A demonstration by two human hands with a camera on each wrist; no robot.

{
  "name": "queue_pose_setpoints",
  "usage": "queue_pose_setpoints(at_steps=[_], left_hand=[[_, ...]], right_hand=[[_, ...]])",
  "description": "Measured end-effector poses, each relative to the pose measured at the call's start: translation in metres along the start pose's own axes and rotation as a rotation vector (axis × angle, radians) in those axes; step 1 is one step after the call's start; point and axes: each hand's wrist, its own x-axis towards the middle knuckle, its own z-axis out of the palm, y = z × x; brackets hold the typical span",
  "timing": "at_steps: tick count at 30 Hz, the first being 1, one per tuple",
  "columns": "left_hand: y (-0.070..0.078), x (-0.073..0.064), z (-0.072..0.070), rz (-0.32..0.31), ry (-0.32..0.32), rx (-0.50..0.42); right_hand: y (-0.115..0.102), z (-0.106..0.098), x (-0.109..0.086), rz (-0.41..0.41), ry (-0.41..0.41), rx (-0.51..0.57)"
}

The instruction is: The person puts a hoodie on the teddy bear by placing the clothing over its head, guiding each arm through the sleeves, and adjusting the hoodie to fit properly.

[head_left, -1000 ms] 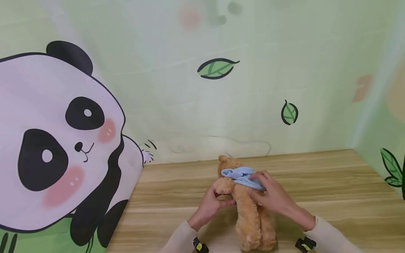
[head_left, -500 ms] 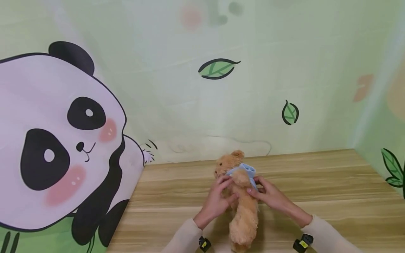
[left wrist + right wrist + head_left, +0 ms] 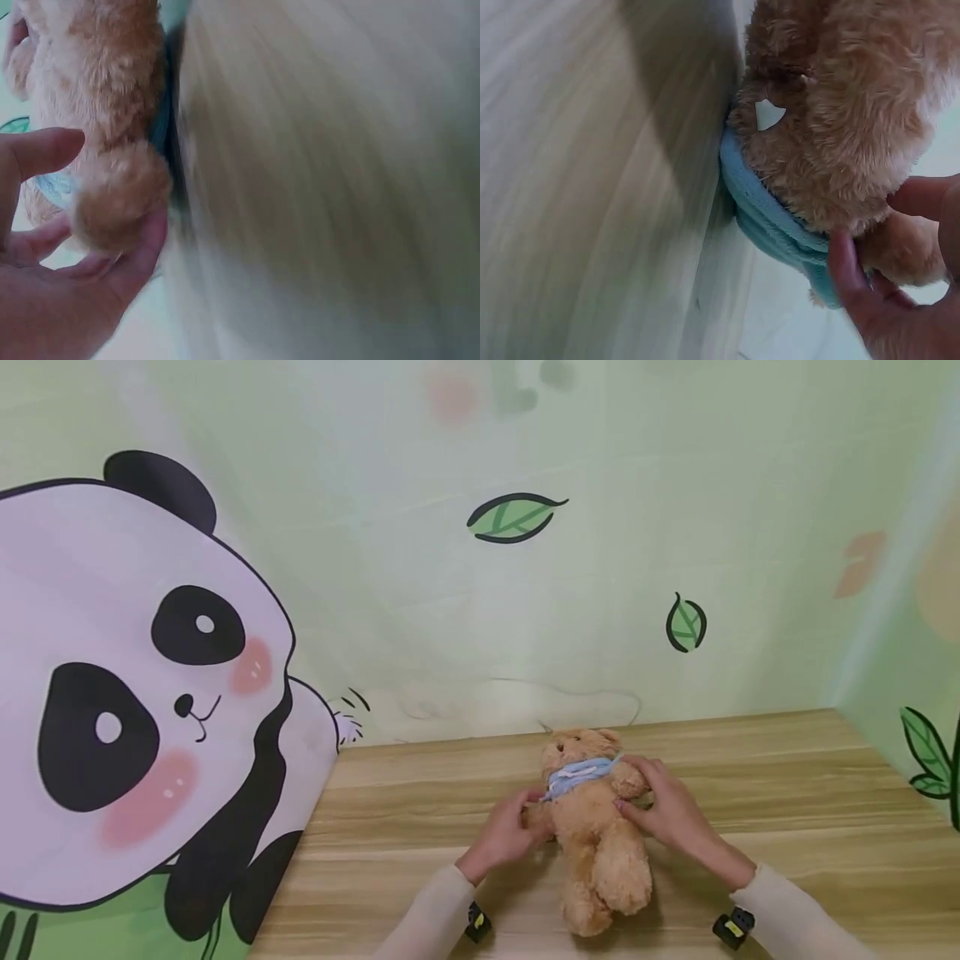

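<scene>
A light-brown teddy bear [image 3: 588, 814] lies on its back on the table in the head view, its head toward the wall. Around its neck is a light-blue cloth [image 3: 581, 774]. My left hand [image 3: 506, 839] grips the bear's arm on the left; in the left wrist view, fingers curl under the paw [image 3: 124, 199] while the thumb stands apart. On the other side, my right hand [image 3: 671, 810] holds the other arm, thumb against the body. The right wrist view shows the bear's underside with a small white tag [image 3: 767, 115] and fingertips at the blue cloth's edge.
The wood-grain table [image 3: 772, 793] extends to both sides of the bear. Behind it rises a pale green wall covering [image 3: 585, 610] printed with leaves. A large panda picture [image 3: 187, 685] borders the table on the left.
The bear has turned from back-up, through lying on its side, to front-up. Both hands have shifted their hold along with it, now one at each arm.
</scene>
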Motion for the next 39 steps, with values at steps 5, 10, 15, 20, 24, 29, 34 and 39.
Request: queue_pose_setpoints(at_steps=[5,10,15,20,24,29,34,39], left_hand=[[-0.004,0.006,0.002,0.009,0.037,-0.119],[0.003,0.008,-0.004,0.083,0.084,-0.058],[0.014,0.012,-0.003,0.162,0.057,0.104],[0.018,0.015,-0.001,0.190,0.049,0.156],[0.018,0.015,-0.003,0.176,0.031,0.134],[0.018,0.016,-0.002,0.133,-0.006,0.116],[0.017,0.018,-0.002,0.124,-0.023,0.136],[0.015,0.020,-0.002,0.144,-0.029,0.155]], right_hand=[[0.002,-0.002,0.003,0.084,-0.039,0.057],[0.003,-0.001,0.005,0.120,-0.041,0.056],[0.003,0.005,0.011,-0.164,0.023,-0.122],[0.001,0.010,0.015,-0.338,0.023,-0.199],[-0.001,0.009,0.014,-0.278,-0.050,-0.154],[-0.002,0.006,0.014,-0.231,-0.117,-0.156],[-0.002,0.005,0.017,-0.205,-0.169,-0.179],[-0.001,0.003,0.020,-0.168,-0.237,-0.122]])
